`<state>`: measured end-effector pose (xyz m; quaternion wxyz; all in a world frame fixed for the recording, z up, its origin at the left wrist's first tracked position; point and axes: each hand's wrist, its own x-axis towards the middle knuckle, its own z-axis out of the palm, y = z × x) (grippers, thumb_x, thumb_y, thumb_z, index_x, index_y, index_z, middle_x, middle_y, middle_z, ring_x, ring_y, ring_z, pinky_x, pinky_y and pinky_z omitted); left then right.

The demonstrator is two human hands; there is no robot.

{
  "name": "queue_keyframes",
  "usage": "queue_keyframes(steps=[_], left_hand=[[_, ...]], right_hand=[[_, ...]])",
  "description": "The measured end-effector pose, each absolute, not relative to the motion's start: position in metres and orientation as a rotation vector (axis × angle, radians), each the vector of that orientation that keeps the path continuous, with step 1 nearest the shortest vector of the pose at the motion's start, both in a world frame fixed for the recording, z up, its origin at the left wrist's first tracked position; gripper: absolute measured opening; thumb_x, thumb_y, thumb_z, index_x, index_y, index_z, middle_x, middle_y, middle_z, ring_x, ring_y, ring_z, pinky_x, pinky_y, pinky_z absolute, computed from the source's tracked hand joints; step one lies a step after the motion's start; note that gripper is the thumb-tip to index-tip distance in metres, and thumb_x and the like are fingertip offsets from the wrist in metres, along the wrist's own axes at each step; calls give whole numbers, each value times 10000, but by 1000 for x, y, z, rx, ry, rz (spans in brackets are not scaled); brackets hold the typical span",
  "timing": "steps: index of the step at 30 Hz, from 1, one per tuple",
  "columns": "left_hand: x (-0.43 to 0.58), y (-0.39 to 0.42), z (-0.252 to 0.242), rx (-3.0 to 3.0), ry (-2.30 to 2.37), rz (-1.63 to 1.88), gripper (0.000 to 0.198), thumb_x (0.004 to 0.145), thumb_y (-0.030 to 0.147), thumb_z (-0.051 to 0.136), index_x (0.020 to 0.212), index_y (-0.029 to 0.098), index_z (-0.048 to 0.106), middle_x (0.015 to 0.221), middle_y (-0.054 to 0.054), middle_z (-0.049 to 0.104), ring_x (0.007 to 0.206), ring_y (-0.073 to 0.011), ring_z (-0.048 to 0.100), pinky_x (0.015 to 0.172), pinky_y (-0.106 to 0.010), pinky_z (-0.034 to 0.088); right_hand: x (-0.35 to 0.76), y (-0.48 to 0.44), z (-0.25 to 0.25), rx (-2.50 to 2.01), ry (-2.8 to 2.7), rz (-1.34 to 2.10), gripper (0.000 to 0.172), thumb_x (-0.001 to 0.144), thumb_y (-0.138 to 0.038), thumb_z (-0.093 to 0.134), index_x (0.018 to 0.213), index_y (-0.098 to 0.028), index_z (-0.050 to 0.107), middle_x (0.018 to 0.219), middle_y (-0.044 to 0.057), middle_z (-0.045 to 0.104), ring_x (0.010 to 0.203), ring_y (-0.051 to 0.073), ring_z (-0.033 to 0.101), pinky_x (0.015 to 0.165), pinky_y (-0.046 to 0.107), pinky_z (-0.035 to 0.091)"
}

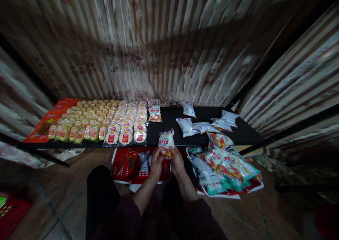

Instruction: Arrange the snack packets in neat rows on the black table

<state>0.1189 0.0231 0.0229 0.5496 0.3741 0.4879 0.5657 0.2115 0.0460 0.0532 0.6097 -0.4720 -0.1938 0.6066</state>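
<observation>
Snack bag [166, 141] pinched at the shelf's [168, 115] front edge!

Left hand [155, 165] and right hand [177, 160] have its lower sides. Wrapped biscuits [125, 137] crowd the shelf's left, more bags [185, 127] its right; a red basket [118, 170] sits below.

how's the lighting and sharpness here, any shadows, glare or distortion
Head view: dim overall, with a broad shadow across the striped back curtain; head view: pale sheen on the right-hand curtain; head view: wide-angle stretch toward the edges; head view: the held packet is fairly clear, while the lower right corner is too dark to make out.
</observation>
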Motion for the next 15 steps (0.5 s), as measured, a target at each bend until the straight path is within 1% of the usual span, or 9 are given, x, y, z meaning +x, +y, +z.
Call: queue_keyframes(steps=[4,7,12,15], left_hand=[[121,28,20,933,1204,1375,358,804,286,526,1143,212,617,1263,-73,587,1186,-221,521,1033,-376,387],[122,32,18,956,1251,1402,312,836,299,501,1117,213,605,1194,-72,612,1119,-205,557,996,-371,422],[120,40,16,981,1332,1454,269,818,237,503,1073,191,576,1126,-73,613,1057,-189,572,968,-367,437],[119,45,16,934,1294,1491,354,775,159,511,1127,184,528,1125,-79,607,1034,-175,582,938,-347,453]], right_hand=[[214,48,52,-1066,-419,1422,402,593,-304,755,967,-203,647,745,-5,712,627,175,660,562,263,519],[215,50,49,-1057,-431,1441,382,603,-294,755,959,-205,649,769,0,721,637,177,666,580,270,525],[216,53,46,-1073,-467,1451,419,610,-322,759,995,-196,652,787,25,733,683,211,688,604,302,538],[216,55,45,-1104,-490,1437,499,603,-340,772,1063,-195,640,805,35,738,693,223,694,619,323,546]])
